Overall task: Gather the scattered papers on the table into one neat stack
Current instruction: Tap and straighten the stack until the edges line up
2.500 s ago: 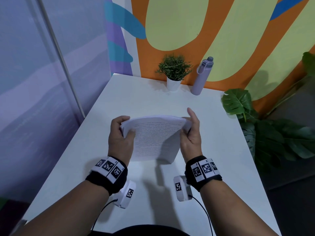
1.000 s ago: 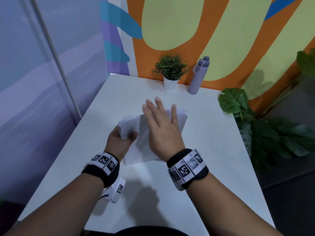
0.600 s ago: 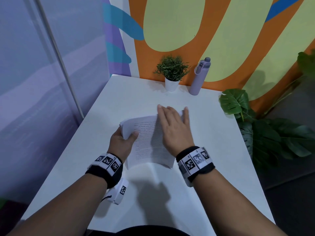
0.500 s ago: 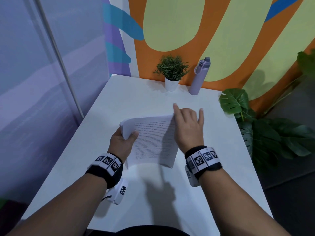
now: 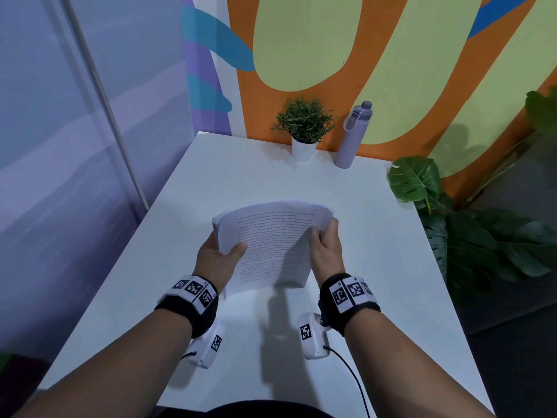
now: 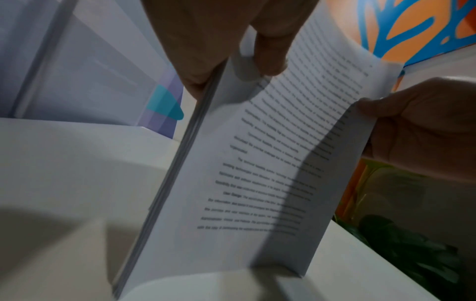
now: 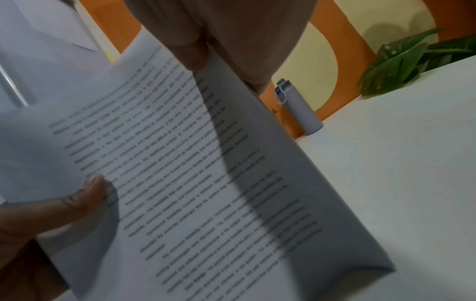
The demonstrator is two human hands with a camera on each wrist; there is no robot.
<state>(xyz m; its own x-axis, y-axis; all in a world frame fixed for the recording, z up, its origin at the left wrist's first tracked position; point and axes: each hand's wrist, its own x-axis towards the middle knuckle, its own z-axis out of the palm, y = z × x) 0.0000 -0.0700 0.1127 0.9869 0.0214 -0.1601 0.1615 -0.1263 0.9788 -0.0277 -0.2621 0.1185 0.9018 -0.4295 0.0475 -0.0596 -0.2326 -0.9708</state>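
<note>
thick stack of white printed paper sheets (image 5: 272, 245) stood on its bottom edge on the plain white worktop (image 5: 370, 236), gripped on both sides: left hand (image 5: 217, 260) thumb across the front, right hand (image 5: 325, 251) pinching the opposite edge.

Matt white printed paper stack (image 5: 271, 245), smooth matt white table (image 5: 376, 236), smooth matt lilac bottle (image 5: 351, 135)

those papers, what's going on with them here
A person holds the stack of papers upright by both sides, left hand and right hand, its bottom edge resting on the white table. No loose sheets show elsewhere on the table. A potted plant and a bottle stand at the far edge.
</note>
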